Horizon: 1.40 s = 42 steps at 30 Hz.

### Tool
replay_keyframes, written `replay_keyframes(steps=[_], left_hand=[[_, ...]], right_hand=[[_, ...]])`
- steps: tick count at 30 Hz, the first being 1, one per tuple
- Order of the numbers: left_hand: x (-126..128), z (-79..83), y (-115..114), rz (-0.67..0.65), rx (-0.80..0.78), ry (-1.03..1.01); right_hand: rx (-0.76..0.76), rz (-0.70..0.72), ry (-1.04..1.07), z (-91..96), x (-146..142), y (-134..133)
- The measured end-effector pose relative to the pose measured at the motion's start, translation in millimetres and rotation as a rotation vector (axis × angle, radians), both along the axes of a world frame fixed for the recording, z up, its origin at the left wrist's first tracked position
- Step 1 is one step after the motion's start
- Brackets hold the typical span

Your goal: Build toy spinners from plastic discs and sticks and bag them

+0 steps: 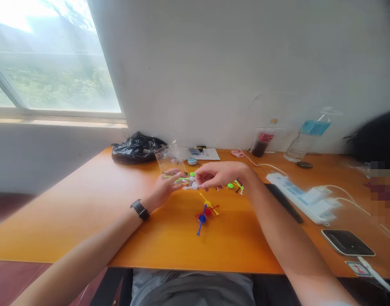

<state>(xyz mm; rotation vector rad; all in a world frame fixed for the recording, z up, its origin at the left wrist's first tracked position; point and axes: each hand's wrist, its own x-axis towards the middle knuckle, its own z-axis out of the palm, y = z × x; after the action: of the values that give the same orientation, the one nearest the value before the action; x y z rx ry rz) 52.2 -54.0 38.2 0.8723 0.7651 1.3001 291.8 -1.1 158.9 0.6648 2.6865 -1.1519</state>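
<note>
My left hand (165, 187), with a black watch on its wrist, is closed round slim green plastic pieces (177, 180); a dark thin piece shows near its fingers. My right hand (219, 173) comes in from the right with its fingertips pinched on a small white plastic piece (195, 185) with a round hub, close to the left fingers. Nearer to me on the table lie a blue piece (202, 219), a red piece (208, 212) and a yellow piece (207, 203), each with a round hub and thin arms, overlapping one another. Several more coloured pieces (236, 185) lie behind my right wrist.
On the wooden table (86, 208), a black plastic bag (136, 148) and a clear bag (171, 158) lie toward the wall. A dark drink bottle (261, 143), a clear bottle (305, 138), a white power strip (305, 199) with cables and a phone (348, 242) are at right.
</note>
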Motion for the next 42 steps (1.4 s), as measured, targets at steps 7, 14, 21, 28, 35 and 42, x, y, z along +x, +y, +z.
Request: replay_keyframes(steps=[7,14,21,28,35,42], left_hand=[[10,-3.4,-10,-0.13,0.069,0.271],[12,-3.3,-14,-0.16,0.121,0.425],[9,3.6,-19,-0.264,0.132,0.398],[11,7.3,-24,-0.281,0.17,0.383],[9,6.3,-22,-0.307,0.189,0.403],[11,10.5,-25,-0.335,0.208,0.371]], right_hand=[[0.158,-0.315,0.542,32.4,16,-20],[0.364,-0.497,0.783,33.6,3,-23],[0.518,-0.484,0.711,29.7,3,-19],[0.666,-0.544,0.636,29.2,5,-18],[0.696,-0.522,0.477,35.8,-3,-36],[0.632,-0.462,0.284,33.6,-9,-44]])
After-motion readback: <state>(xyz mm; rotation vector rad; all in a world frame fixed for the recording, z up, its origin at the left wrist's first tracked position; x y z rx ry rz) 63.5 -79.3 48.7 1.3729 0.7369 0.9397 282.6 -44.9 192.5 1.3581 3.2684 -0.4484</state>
